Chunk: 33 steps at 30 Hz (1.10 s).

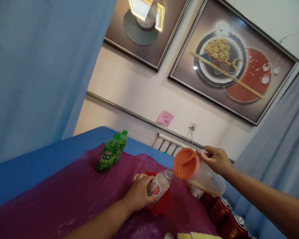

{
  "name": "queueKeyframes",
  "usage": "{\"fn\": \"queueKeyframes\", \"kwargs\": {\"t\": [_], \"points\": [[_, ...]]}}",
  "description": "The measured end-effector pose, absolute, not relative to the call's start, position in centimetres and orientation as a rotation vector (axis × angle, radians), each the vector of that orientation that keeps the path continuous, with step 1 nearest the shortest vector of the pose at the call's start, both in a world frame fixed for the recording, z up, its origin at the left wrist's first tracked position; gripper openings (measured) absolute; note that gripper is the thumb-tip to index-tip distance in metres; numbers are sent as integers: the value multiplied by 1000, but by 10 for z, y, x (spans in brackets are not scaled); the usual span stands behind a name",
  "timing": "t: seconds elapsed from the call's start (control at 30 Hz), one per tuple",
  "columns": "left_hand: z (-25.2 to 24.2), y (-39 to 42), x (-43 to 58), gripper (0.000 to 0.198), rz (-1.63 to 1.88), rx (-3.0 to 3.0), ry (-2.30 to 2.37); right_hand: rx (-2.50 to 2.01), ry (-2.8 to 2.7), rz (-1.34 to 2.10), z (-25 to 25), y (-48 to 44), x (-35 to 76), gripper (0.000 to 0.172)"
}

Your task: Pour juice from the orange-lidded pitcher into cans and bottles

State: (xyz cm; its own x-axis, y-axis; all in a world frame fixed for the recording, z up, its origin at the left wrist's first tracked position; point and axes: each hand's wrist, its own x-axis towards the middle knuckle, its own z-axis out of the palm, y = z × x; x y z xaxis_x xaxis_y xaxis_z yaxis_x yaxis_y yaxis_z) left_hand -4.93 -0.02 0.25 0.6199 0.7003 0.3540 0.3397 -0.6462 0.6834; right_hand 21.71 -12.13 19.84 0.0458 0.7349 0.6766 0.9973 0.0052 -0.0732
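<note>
Fingers (141,176) of the left hand (139,192) clamp a bottle (161,184); those of the right hand (219,161) clamp the handle (207,154) of a tilted pitcher (204,177).

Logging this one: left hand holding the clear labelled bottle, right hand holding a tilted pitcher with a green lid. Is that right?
Not quite: the lid is orange, not green, as the head view shows. The rest stands: the left hand holds the clear labelled bottle, and the right hand holds the tilted pitcher.
</note>
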Motion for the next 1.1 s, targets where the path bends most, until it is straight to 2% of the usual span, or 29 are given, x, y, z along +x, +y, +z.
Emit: {"fn": "queueKeyframes", "kwargs": {"t": [1.1], "points": [[3, -1, -50, 53, 824, 2271, 817, -1807, -1730, -602, 199, -121, 218, 57]]}}
